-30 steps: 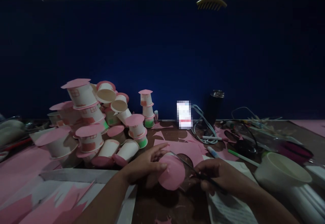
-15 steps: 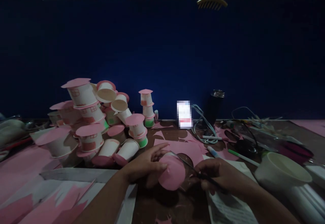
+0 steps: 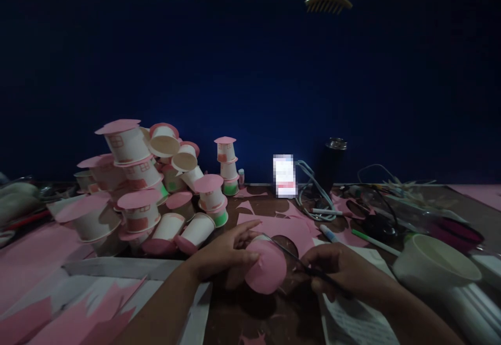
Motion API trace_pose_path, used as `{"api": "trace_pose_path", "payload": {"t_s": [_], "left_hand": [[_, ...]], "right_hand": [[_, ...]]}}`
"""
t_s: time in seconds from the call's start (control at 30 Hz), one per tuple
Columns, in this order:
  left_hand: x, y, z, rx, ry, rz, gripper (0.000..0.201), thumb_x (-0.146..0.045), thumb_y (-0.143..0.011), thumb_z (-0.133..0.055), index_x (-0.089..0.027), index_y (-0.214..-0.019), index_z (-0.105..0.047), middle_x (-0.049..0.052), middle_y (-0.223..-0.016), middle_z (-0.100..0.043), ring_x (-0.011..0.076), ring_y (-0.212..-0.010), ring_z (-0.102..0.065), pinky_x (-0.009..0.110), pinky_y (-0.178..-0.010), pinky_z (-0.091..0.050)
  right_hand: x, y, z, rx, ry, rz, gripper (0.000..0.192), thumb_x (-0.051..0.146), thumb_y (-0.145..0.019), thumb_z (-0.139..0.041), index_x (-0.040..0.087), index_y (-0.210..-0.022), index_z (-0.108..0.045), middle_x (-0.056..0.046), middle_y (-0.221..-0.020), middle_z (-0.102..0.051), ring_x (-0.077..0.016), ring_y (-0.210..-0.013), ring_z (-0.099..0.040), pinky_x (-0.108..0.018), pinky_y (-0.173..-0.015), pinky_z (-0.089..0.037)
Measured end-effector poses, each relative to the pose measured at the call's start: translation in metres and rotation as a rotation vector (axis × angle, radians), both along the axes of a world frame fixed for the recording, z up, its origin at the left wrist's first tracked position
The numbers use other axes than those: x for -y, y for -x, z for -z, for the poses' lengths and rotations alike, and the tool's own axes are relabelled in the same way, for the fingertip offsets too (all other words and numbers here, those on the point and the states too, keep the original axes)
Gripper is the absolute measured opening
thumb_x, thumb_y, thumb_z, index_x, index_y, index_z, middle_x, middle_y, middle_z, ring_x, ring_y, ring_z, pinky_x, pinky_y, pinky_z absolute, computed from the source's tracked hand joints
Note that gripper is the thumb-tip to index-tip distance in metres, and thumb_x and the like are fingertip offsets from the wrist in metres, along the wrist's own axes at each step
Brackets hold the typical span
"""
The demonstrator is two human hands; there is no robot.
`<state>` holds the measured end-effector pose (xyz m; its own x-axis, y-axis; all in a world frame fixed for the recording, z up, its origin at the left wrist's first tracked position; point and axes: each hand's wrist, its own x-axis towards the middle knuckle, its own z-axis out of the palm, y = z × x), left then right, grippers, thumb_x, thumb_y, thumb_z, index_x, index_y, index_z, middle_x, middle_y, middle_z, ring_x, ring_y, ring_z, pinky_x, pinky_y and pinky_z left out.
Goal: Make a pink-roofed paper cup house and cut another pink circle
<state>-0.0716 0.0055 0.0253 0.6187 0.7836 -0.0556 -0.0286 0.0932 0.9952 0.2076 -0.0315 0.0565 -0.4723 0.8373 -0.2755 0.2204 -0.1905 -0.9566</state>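
My left hand (image 3: 223,253) grips a paper cup capped with a round pink paper disc (image 3: 266,268), its bottom turned toward me. My right hand (image 3: 338,271) holds thin dark scissors (image 3: 291,255), whose blades reach along the upper right edge of the disc. Both hands hover low over the dark table near its front. Behind the disc lies a pink paper sheet (image 3: 287,227) with a round hole cut out.
A heap of paper cups with pink lids (image 3: 144,188) fills the left back. A stack of white cups (image 3: 438,269) lies at the right. Pens, cables, a dark tumbler (image 3: 332,163) and pink scraps sit behind. A tray with pink offcuts (image 3: 90,308) is front left.
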Motion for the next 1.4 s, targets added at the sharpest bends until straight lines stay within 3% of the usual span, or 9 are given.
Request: {"api": "trace_pose_path", "payload": {"t_s": [0.43,0.9,1.1,1.23,1.4], "left_hand": [[0.002,-0.001,-0.005,-0.003,0.027,-0.009,0.085,-0.029,-0.072,-0.078,-0.023,-0.144,-0.034,0.015,-0.144,-0.045,0.0281,-0.137,-0.036,0.044,-0.110,-0.031],[0.003,-0.002,-0.007,-0.011,0.019,-0.022,0.088,-0.032,-0.070,-0.078,-0.021,-0.144,-0.033,0.015,-0.146,-0.043,0.0311,-0.139,-0.031,0.044,-0.111,-0.029],[0.002,-0.002,-0.005,0.007,0.004,-0.016,0.086,-0.030,-0.072,-0.077,-0.021,-0.144,-0.032,0.015,-0.148,-0.040,0.0268,-0.140,-0.030,0.041,-0.110,-0.031],[-0.001,-0.002,-0.002,0.030,-0.016,-0.031,0.086,-0.031,-0.073,-0.076,-0.020,-0.145,-0.030,0.016,-0.147,-0.041,0.0266,-0.136,-0.037,0.041,-0.112,-0.029],[-0.002,-0.006,-0.005,0.027,-0.095,-0.196,0.085,-0.031,-0.073,-0.076,-0.021,-0.144,-0.031,0.012,-0.151,-0.036,0.0275,-0.137,-0.034,0.040,-0.113,-0.028]], "right_hand": [[0.000,-0.002,0.007,-0.019,-0.011,0.018,0.026,0.030,-0.061,-0.082,0.018,-0.082,-0.073,0.006,-0.055,-0.058,-0.0043,-0.042,-0.041,-0.018,-0.043,-0.024],[0.000,0.003,0.000,-0.001,-0.004,0.041,0.031,0.035,-0.057,-0.084,0.017,-0.077,-0.069,0.007,-0.050,-0.056,-0.0041,-0.039,-0.039,-0.019,-0.042,-0.023],[-0.001,0.002,0.004,0.023,-0.026,0.078,0.025,0.029,-0.059,-0.079,0.017,-0.078,-0.068,0.005,-0.052,-0.060,-0.0053,-0.039,-0.042,-0.019,-0.042,-0.028],[-0.007,0.003,0.013,0.117,-0.159,0.190,0.027,0.031,-0.064,-0.073,0.018,-0.087,-0.065,0.007,-0.049,-0.056,-0.0089,-0.044,-0.046,-0.021,-0.046,-0.031],[-0.015,-0.001,0.027,0.316,-0.413,0.385,0.022,0.032,-0.070,-0.068,0.023,-0.083,-0.054,0.010,-0.051,-0.048,-0.0109,-0.047,-0.044,-0.021,-0.046,-0.030]]}}
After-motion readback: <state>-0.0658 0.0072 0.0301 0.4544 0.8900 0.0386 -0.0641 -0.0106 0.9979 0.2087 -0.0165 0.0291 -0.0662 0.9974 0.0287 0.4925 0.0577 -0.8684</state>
